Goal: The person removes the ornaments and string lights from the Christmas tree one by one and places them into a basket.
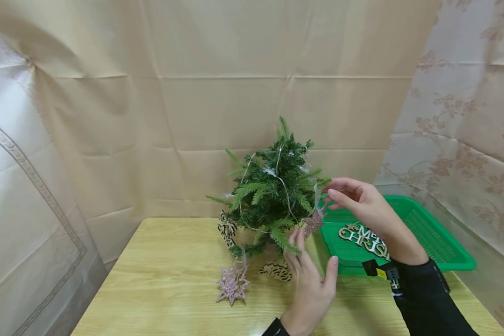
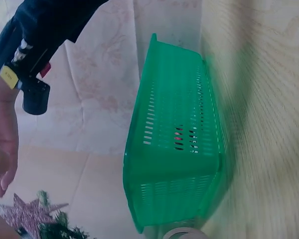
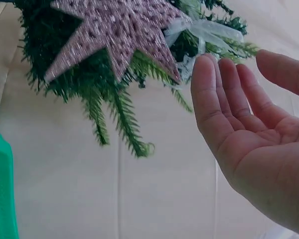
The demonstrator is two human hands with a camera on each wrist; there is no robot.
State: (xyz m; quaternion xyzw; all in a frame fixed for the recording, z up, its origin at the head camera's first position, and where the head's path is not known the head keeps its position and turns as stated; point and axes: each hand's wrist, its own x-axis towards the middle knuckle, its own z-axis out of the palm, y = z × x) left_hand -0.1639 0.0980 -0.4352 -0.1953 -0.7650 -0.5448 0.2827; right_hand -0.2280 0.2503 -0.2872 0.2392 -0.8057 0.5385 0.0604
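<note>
A small artificial Christmas tree (image 1: 258,193) stands on the table, strung with a thin light cord. On its right side hangs a pink glitter star ornament (image 1: 313,222) with a pale ribbon bow (image 3: 209,31). My right hand (image 1: 366,205) is beside that bow, fingers loosely bent and thumb apart; the right wrist view shows nothing gripped. Just below the star, my left hand (image 1: 310,288) has its fingers extended, fingertips right at a low branch. Another pink glitter star (image 1: 232,283) is at the tree's front left.
To the right sits a green plastic basket (image 1: 438,233) holding a wooden Christmas lettering sign (image 1: 363,239). Black-patterned ornaments show at the tree's left (image 1: 227,228) and at its base (image 1: 276,271). A beige cloth (image 1: 218,112) hangs behind the wooden table (image 1: 151,284).
</note>
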